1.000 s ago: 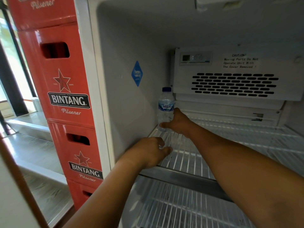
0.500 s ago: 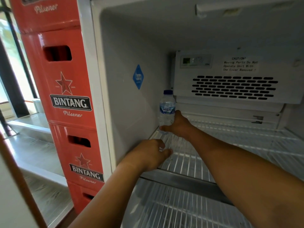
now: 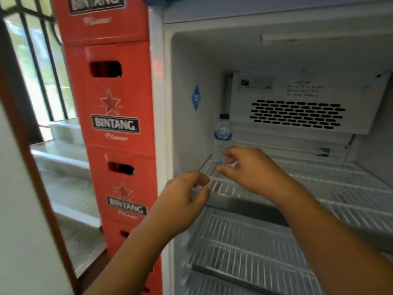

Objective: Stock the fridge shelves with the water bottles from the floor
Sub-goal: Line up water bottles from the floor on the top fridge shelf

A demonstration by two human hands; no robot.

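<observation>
Seen from above the hands, inside an open white fridge [image 3: 187, 128]. Small clear plastic water bottle [image 3: 222, 137] with blue cap and blue label, upright at the back left corner of the upper white wire shelf [image 3: 297, 179]. Right hand [image 3: 253, 169] just in front of the bottle, fingers loosely spread, holding nothing. Left hand [image 3: 182, 201] near the shelf's front edge, fingers curled, also empty. Stacked red plastic beer crates [image 3: 114, 116] just left of the fridge.

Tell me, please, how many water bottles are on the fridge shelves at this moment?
1: a water bottle stands upright at the back left corner of the upper wire shelf. No others are visible.
</observation>
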